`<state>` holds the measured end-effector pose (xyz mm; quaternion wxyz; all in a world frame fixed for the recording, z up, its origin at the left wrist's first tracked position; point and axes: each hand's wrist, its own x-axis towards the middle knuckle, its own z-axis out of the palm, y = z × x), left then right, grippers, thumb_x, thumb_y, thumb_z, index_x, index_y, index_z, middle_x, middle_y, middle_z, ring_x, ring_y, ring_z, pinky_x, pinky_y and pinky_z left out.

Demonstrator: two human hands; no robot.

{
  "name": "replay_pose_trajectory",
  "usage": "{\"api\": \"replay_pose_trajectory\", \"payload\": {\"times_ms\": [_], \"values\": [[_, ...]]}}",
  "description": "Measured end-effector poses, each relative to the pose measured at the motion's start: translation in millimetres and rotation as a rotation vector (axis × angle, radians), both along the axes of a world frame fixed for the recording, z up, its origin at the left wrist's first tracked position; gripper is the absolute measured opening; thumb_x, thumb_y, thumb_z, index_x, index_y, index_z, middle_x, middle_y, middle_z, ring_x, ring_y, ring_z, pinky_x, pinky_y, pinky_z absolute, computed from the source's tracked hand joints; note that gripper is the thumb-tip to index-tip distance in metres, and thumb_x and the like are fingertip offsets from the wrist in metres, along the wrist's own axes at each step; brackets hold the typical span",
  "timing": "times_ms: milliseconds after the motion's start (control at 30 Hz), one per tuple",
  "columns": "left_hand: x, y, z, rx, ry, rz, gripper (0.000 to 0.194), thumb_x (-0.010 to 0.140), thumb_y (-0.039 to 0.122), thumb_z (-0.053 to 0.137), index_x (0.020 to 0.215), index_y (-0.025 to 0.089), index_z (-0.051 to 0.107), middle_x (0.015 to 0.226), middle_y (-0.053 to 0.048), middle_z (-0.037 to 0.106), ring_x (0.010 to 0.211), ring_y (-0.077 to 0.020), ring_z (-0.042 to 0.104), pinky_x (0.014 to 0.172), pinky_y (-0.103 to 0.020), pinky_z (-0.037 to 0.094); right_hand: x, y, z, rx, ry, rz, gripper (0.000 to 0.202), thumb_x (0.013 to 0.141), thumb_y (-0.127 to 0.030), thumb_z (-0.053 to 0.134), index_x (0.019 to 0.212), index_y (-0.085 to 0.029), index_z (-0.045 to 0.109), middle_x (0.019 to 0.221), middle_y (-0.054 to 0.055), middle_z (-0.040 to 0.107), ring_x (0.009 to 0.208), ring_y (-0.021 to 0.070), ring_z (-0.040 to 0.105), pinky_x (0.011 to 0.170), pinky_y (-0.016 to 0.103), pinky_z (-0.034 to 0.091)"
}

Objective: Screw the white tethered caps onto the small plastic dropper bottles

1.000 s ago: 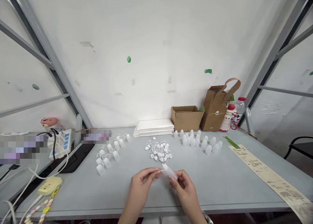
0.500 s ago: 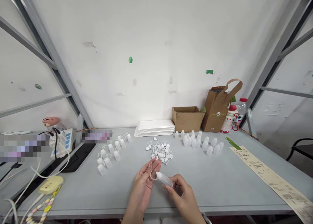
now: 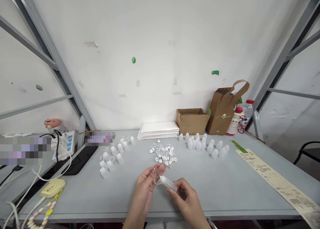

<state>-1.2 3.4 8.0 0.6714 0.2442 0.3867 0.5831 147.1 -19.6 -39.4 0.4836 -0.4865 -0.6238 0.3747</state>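
Observation:
Near the front of the table, my right hand grips a small translucent plastic dropper bottle between thumb and fingers. The bottle is tilted, its white top pointing up and left. A thin white cap strap loops from the bottle's neck toward my left hand. The left thumb and fingers pinch together at the strap's far end, so the end itself is hidden. Just beyond my fingertips lies a loose heap of white strapped caps.
Several bottles with strapped caps stand at left. Several bottles without straps stand at right. Behind are stacked white sheets, a cardboard box and a brown paper bag. A power strip and cables lie far left.
My left thumb and fingers have shifted slightly and closed nearer together by the strap. The right hand and the bottle stay nearly where they were.

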Motion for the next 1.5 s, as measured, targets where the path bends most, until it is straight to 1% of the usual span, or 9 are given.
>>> {"api": "replay_pose_trajectory", "payload": {"times_ms": [133,267,367,533,633,933,1200,1500], "values": [[-4,0,-0.5,0.024,0.12,-0.02,0.035,0.063,0.035,0.073,0.089,0.012,0.069,0.092,-0.014,0.074,0.101,-0.0263,0.062,0.094,-0.035,0.04,0,0,1.2,0.001,-0.023,0.013,0.02,0.08,-0.036,0.057,0.074,-0.018,0.058,0.061,-0.003,0.05,0.06,0.014,0.049,0.058,0.022,0.039],[-9,0,-2.6,0.03,0.17,-0.037,0.035,0.064,0.036,0.071,0.089,0.012,0.069,0.091,-0.014,0.074,0.1,-0.0263,0.062,0.093,-0.036,0.04,-1,0,1.8,0.009,-0.039,0.016,0.019,0.08,-0.035,0.057,0.072,-0.018,0.057,0.061,-0.003,0.05,0.06,0.0137,0.048,0.058,0.022,0.038],[-11,1,-4.6,0.029,0.142,-0.06,0.031,0.066,0.034,0.071,0.088,0.012,0.069,0.091,-0.014,0.074,0.099,-0.0257,0.063,0.09,-0.034,0.042,-1,0,1.6,0.013,-0.044,0.018,0.019,0.08,-0.035,0.056,0.071,-0.018,0.057,0.061,-0.003,0.05,0.059,0.0136,0.048,0.058,0.022,0.038],[-14,4,-9.1,-0.005,0.03,-0.121,0.023,0.067,0.025,0.071,0.087,0.012,0.069,0.09,-0.013,0.074,0.097,-0.0231,0.064,0.08,-0.027,0.046,0,-1,1.0,0.006,-0.05,0.031,0.019,0.08,-0.035,0.056,0.073,-0.017,0.057,0.061,-0.003,0.049,0.059,0.0136,0.047,0.057,0.022,0.038],[-16,6,-10.8,-0.008,0.02,-0.137,0.021,0.068,0.023,0.071,0.086,0.012,0.07,0.089,-0.012,0.074,0.096,-0.022,0.064,0.078,-0.025,0.046,0,-1,1.0,0.009,-0.045,0.029,0.018,0.08,-0.034,0.057,0.071,-0.018,0.056,0.06,-0.003,0.049,0.058,0.0132,0.047,0.056,0.022,0.037],[-18,7,-8.8,0.001,0.081,-0.163,0.023,0.067,0.026,0.072,0.084,0.012,0.07,0.088,-0.013,0.074,0.094,-0.0235,0.065,0.079,-0.027,0.047,0,-1,0.8,0.011,-0.053,0.044,0.017,0.08,-0.032,0.056,0.07,-0.018,0.054,0.061,-0.003,0.049,0.057,0.0127,0.046,0.055,0.021,0.036],[-18,7,-10.3,-0.008,-0.006,-0.183,0.019,0.067,0.022,0.072,0.082,0.011,0.07,0.089,-0.012,0.074,0.096,-0.0233,0.064,0.083,-0.027,0.045,0,-2,3.5,0.025,-0.044,0.032,0.015,0.079,-0.031,0.057,0.072,-0.018,0.057,0.061,-0.003,0.05,0.059,0.0127,0.048,0.057,0.021,0.039],[-19,6,-7.6,0.006,0.042,-0.184,0.017,0.068,0.023,0.071,0.081,0.012,0.07,0.087,-0.012,0.074,0.096,-0.0241,0.064,0.082,-0.029,0.045,-1,-1,3.8,0.022,-0.015,0.017,0.02,0.079,-0.036,0.056,0.07,-0.018,0.057,0.058,-0.003,0.049,0.057,0.0131,0.046,0.055,0.022,0.038]]}}
